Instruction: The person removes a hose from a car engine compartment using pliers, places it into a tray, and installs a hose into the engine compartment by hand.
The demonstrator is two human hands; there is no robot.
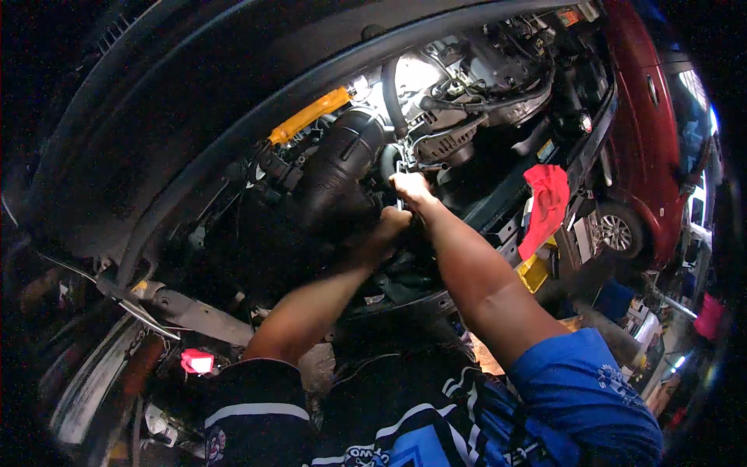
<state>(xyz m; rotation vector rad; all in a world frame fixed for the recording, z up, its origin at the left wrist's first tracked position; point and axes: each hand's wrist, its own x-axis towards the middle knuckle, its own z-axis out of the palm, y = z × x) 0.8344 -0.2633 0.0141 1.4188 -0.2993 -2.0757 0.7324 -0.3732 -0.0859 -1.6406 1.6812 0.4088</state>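
Note:
Inside an open engine bay, both my hands are on a slim silver metal tool (401, 167), likely a wrench, beside the black air intake hose (334, 167). My right hand (412, 187) is closed around its upper part. My left hand (393, 222) is closed just below, partly shadowed, near the tool's lower end. Above them are the metal alternator housing (443, 140) and a vertical black hose (393, 93). What the tool's far end engages is too small to make out.
A yellow work light (307, 113) spans the back of the bay. A red cloth (545, 202) hangs over the right edge, near a yellow object (533, 272). A red car (646, 132) stands at right. Another red cloth (198, 358) lies lower left.

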